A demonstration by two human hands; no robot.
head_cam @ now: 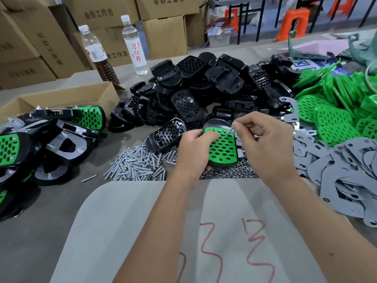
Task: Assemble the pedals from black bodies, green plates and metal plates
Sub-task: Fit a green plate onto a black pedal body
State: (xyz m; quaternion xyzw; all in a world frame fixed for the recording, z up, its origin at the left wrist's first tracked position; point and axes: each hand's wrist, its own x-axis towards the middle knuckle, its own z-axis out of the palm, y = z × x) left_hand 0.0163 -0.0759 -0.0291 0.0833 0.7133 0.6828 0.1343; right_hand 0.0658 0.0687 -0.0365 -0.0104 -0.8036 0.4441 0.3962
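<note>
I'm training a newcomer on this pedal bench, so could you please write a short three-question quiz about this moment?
1. True or false: the left hand holds a pedal with a green plate already fitted.
2. What does the right hand pinch? A) a nut B) a screw C) a metal plate
3. Which side of the table holds the heap of loose green plates?

Key: 1 true; 2 B; 3 the right side.

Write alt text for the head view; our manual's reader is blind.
A left hand holds a black pedal body fitted with a green perforated plate while the right hand pinches a small silver screw at its top edge. Black bodies, green plates, grey metal plates and screws are heaped around.
</note>
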